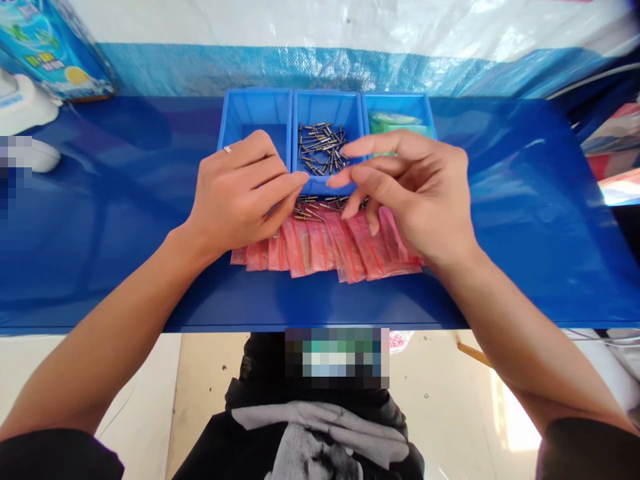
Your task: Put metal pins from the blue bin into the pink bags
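My left hand [245,190] is closed, thumb and fingertips pressed together in front of the blue bins. Whatever it pinches, if anything, is hidden. My right hand [415,183] hovers beside it with fingers apart and nothing visible in them. Between the two, the middle blue bin [327,185] holds a loose heap of pop rivets [323,143]. More rivets [307,212] lie just in front of that bin, at the tops of a row of overlapping pink zip bags [313,250]. Both hands partly cover the row.
The left blue bin [255,110] and the right blue bin [395,103], with green plastic packets [400,127] inside, flank the middle one. A blue-labelled package [55,53] and a white mouse [43,155] are at left. The blue table's front edge [320,327] runs before my lap.
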Action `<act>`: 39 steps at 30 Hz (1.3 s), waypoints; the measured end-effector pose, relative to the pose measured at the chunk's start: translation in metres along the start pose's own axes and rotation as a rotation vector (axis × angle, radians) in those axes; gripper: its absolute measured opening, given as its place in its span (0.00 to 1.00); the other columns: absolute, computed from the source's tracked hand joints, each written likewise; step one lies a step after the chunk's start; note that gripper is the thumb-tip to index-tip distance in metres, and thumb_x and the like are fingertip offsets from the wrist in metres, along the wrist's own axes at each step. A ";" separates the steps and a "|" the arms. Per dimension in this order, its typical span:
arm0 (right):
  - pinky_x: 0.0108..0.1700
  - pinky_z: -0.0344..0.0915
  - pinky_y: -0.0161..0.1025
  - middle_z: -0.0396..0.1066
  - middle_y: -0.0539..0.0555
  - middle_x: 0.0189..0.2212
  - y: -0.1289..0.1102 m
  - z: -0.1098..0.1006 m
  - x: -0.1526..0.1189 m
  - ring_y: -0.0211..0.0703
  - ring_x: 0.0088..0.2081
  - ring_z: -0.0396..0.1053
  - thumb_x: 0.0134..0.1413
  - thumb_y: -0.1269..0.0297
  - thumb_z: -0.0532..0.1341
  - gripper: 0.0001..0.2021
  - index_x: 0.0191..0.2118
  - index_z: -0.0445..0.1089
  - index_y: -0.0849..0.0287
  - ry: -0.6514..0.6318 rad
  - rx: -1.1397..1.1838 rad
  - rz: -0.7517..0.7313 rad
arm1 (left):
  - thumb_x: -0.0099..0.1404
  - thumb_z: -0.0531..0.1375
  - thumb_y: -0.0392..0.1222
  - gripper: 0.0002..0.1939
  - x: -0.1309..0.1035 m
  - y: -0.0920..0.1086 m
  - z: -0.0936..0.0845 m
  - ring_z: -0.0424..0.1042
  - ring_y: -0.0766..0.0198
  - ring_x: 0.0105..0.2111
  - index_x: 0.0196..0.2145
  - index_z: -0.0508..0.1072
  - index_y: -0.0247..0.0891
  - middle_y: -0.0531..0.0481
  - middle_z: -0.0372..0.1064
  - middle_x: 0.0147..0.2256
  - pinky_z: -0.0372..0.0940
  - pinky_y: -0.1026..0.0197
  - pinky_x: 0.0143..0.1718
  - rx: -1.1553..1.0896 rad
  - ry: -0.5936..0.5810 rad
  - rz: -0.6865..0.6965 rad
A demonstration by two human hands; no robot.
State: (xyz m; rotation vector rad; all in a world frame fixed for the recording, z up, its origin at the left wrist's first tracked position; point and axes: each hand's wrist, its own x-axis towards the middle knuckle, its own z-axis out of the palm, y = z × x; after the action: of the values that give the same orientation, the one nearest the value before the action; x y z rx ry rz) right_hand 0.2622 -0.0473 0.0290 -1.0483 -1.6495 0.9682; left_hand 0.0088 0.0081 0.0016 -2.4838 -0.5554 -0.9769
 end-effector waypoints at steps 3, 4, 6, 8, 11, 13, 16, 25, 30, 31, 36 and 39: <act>0.34 0.73 0.40 0.83 0.55 0.46 0.001 0.002 -0.004 0.42 0.38 0.80 0.72 0.68 0.60 0.10 0.53 0.76 0.55 -0.002 -0.302 -0.254 | 0.75 0.60 0.39 0.06 0.000 0.000 -0.001 0.74 0.58 0.36 0.47 0.76 0.45 0.52 0.76 0.33 0.68 0.54 0.30 0.021 -0.010 0.014; 0.37 0.72 0.41 0.83 0.54 0.46 0.002 0.002 -0.005 0.42 0.40 0.80 0.73 0.71 0.58 0.11 0.52 0.77 0.56 -0.053 -0.478 -0.365 | 0.75 0.60 0.39 0.06 0.000 0.000 -0.001 0.73 0.58 0.36 0.47 0.76 0.44 0.52 0.76 0.33 0.68 0.54 0.31 0.013 0.001 0.019; 0.35 0.67 0.40 0.82 0.55 0.47 0.005 0.005 -0.008 0.42 0.42 0.79 0.74 0.75 0.54 0.15 0.52 0.78 0.58 -0.220 -0.819 -0.541 | 0.75 0.59 0.38 0.07 0.000 -0.001 -0.001 0.72 0.58 0.36 0.49 0.75 0.43 0.51 0.76 0.34 0.67 0.53 0.31 -0.016 0.023 0.030; 0.30 0.58 0.41 0.81 0.57 0.50 0.009 0.008 -0.009 0.44 0.42 0.77 0.74 0.77 0.51 0.17 0.55 0.76 0.60 -0.374 -1.064 -0.596 | 0.74 0.60 0.37 0.07 0.001 -0.001 0.000 0.72 0.58 0.36 0.49 0.75 0.42 0.50 0.76 0.34 0.66 0.53 0.31 -0.034 0.034 0.045; 0.29 0.50 0.42 0.79 0.59 0.50 0.012 0.013 -0.008 0.44 0.41 0.73 0.76 0.76 0.50 0.18 0.56 0.75 0.62 -0.474 -1.212 -0.579 | 0.73 0.62 0.37 0.07 0.001 -0.001 0.001 0.71 0.57 0.36 0.48 0.76 0.40 0.48 0.76 0.33 0.65 0.54 0.30 -0.033 0.055 0.054; 0.29 0.48 0.42 0.79 0.58 0.47 0.013 0.014 -0.007 0.43 0.39 0.70 0.76 0.75 0.48 0.18 0.53 0.76 0.62 -0.465 -1.232 -0.585 | 0.74 0.61 0.38 0.07 0.001 0.000 0.002 0.72 0.57 0.36 0.48 0.76 0.41 0.49 0.76 0.33 0.64 0.54 0.31 -0.039 0.052 0.039; 0.29 0.47 0.42 0.78 0.56 0.43 0.013 0.014 -0.006 0.41 0.38 0.68 0.77 0.75 0.48 0.19 0.50 0.77 0.62 -0.434 -1.252 -0.605 | 0.75 0.60 0.38 0.07 0.001 0.000 0.003 0.72 0.58 0.36 0.49 0.76 0.43 0.50 0.76 0.33 0.64 0.54 0.30 -0.045 0.048 0.032; 0.36 0.67 0.39 0.79 0.56 0.44 0.013 0.015 -0.007 0.42 0.42 0.75 0.76 0.70 0.53 0.13 0.54 0.75 0.60 -0.188 -0.759 -0.503 | 0.77 0.60 0.40 0.09 -0.002 -0.001 0.003 0.69 0.59 0.38 0.50 0.79 0.42 0.50 0.75 0.33 0.61 0.55 0.34 -0.123 0.062 0.004; 0.25 0.71 0.36 0.76 0.49 0.31 -0.003 -0.003 0.000 0.40 0.30 0.76 0.62 0.66 0.71 0.09 0.45 0.72 0.54 -0.139 0.102 0.036 | 0.72 0.62 0.35 0.09 0.003 0.000 -0.006 0.71 0.61 0.31 0.49 0.78 0.39 0.52 0.72 0.27 0.63 0.58 0.28 0.017 0.148 0.033; 0.23 0.71 0.35 0.76 0.49 0.29 -0.004 -0.007 0.003 0.40 0.28 0.76 0.60 0.65 0.73 0.09 0.42 0.73 0.55 -0.169 0.198 0.120 | 0.72 0.61 0.35 0.09 0.004 0.001 -0.009 0.71 0.62 0.30 0.48 0.78 0.39 0.53 0.72 0.26 0.62 0.58 0.28 0.039 0.143 0.026; 0.51 0.83 0.45 0.83 0.55 0.44 -0.005 -0.012 0.008 0.49 0.50 0.83 0.63 0.67 0.71 0.07 0.46 0.80 0.57 -0.030 0.411 0.131 | 0.68 0.64 0.31 0.12 0.013 0.007 -0.020 0.71 0.63 0.26 0.48 0.78 0.39 0.55 0.71 0.23 0.62 0.60 0.23 0.092 0.195 0.014; 0.50 0.83 0.48 0.82 0.52 0.51 -0.006 -0.006 0.003 0.49 0.51 0.82 0.67 0.69 0.66 0.10 0.51 0.79 0.52 0.077 0.226 -0.091 | 0.67 0.64 0.31 0.11 0.014 0.007 -0.021 0.71 0.63 0.25 0.46 0.78 0.39 0.56 0.70 0.22 0.61 0.60 0.22 0.112 0.216 -0.005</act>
State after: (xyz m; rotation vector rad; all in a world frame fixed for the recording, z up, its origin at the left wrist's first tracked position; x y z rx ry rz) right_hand 0.2663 -0.0451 0.0369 -0.8407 -1.4737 1.0151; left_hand 0.0104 -0.0056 0.0240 -2.2447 -0.5306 -1.1642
